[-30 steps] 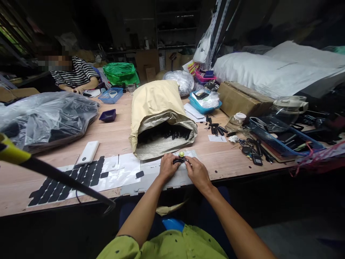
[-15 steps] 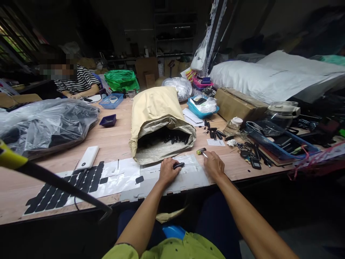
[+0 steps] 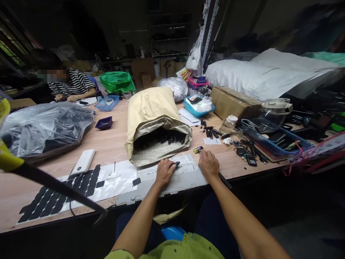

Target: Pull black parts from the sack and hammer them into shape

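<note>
One small black part (image 3: 176,164) pokes out from the left hand (image 3: 164,171), whose grip is closed on it with thumb and curled fingers, low over a grey-white board (image 3: 188,178) at the near edge of the worktop (image 3: 115,140). The right hand (image 3: 209,163) has its grip wrapped around the shaft of a hammer (image 3: 198,150); the yellow-banded head sticks out past the knuckles, and the black handle runs back beneath the wrist, beyond the worktop's edge. The two hands are apart. Just behind the left hand lies a cream woven sack (image 3: 151,109), its gaping mouth facing the person and showing many black pieces (image 3: 172,139) inside. More loose black pieces (image 3: 212,131) lie beyond the right hand, near a white card (image 3: 212,141) and a clear jar (image 3: 228,126). Left of the board, a sheet of dark rounded pads (image 3: 86,184) lies beside a white power bank (image 3: 84,160). Across the worktop sits a co-worker in a striped shirt (image 3: 78,82).
</note>
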### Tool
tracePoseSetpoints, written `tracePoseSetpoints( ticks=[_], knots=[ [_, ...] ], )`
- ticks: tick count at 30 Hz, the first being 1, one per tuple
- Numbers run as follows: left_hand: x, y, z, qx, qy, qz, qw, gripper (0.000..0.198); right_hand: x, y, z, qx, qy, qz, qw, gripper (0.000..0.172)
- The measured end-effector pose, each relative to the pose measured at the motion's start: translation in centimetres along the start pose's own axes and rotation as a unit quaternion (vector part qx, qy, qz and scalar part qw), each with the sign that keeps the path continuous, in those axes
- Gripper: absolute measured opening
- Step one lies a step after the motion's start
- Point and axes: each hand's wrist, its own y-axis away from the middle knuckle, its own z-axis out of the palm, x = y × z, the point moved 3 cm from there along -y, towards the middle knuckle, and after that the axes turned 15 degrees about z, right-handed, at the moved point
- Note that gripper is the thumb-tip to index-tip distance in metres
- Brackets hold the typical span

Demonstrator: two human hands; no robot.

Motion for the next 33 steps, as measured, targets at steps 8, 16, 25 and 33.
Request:
tracePoseSetpoints(
  ticks=[8, 16, 25, 33],
  knots=[
    [-0.30, -0.03, 0.22, -0.008, -0.006, 0.000, 1.000, 0.035, 0.12, 0.01, 0.16, -0.006, 0.003, 0.002, 1.000, 0.026],
    [-0.30, 0.00, 0.17, -0.003, -0.006, 0.013, 1.000, 0.035, 0.05, 0.01, -0.02, -0.014, -0.003, 0.005, 1.000, 0.027],
    [-0.24, 0.02, 0.17, -0.003, -0.016, 0.008, 1.000, 0.033, 0.05, 0.05, 0.04, -0.017, -0.005, 0.007, 1.000, 0.027],
    [-0.08, 0.04, 0.03, -0.009, -0.012, 0.003, 1.000, 0.034, 0.07, 0.02, 0.02, -0.012, -0.008, 0.007, 1.000, 0.027]
  ],
)
